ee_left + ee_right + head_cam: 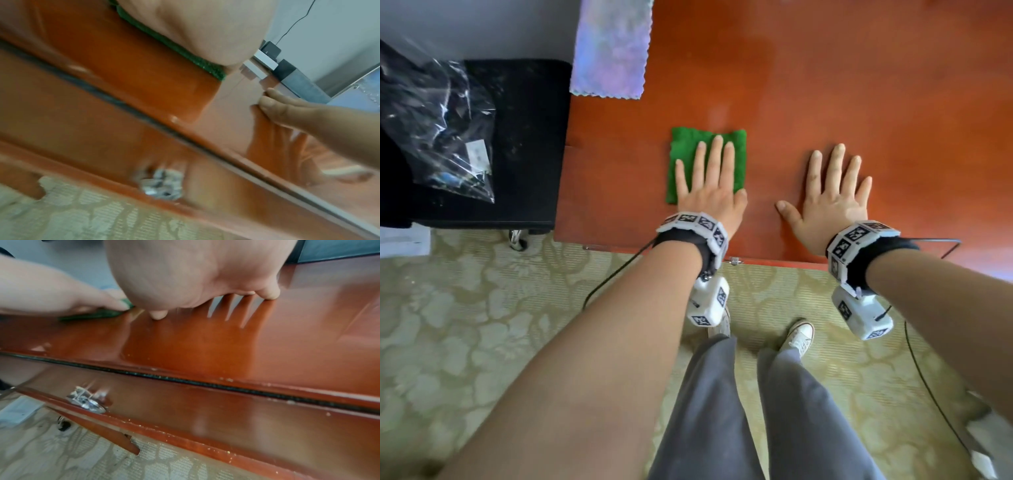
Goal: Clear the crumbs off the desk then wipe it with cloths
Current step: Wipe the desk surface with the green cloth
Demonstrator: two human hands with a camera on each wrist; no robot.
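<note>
A folded green cloth (688, 150) lies on the glossy red-brown desk (825, 85) near its front left. My left hand (710, 178) presses flat on the cloth with straight, spread fingers; the cloth's edge (174, 47) shows under my palm in the left wrist view. My right hand (832, 192) lies flat on the bare desk to the right, fingers spread, holding nothing. In the right wrist view small pale crumbs (226, 379) dot the desk's front edge and the drawer lip below it. A second cloth (613, 48), pale and iridescent, hangs over the desk's far left corner.
A black stand (527, 144) with a clear plastic bag (438, 130) on it sits left of the desk. A metal drawer handle (88, 400) sits below the front edge. Patterned carpet (465, 325) covers the floor. Devices and a cable (287, 69) stand at the desk's far side.
</note>
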